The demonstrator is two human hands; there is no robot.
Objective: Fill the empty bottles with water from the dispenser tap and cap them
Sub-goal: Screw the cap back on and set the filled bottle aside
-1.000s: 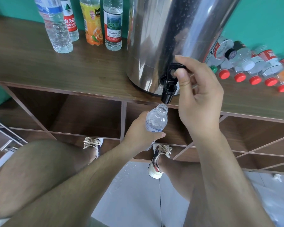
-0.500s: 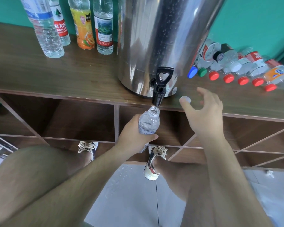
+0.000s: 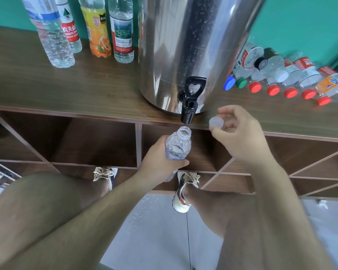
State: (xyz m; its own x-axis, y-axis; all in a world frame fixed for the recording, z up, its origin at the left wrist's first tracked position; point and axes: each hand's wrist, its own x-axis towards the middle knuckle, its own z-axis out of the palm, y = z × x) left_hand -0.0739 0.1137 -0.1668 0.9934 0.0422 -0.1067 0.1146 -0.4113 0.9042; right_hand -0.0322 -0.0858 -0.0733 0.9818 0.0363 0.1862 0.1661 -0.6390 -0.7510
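Fingers of the left hand (image 3: 158,159) clamp a clear, ribbed plastic bottle (image 3: 177,147), mouth open, just under the black tap (image 3: 188,112). Right hand (image 3: 242,139) fingers pinch a round translucent cap (image 3: 216,122) beside the bottle's mouth.

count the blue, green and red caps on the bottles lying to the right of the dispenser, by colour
blue caps: 1
green caps: 1
red caps: 5
total: 7

right hand (image 3: 240,137) off tap (image 3: 191,98), now pinching cap (image 3: 216,122) lifted from counter (image 3: 86,90)
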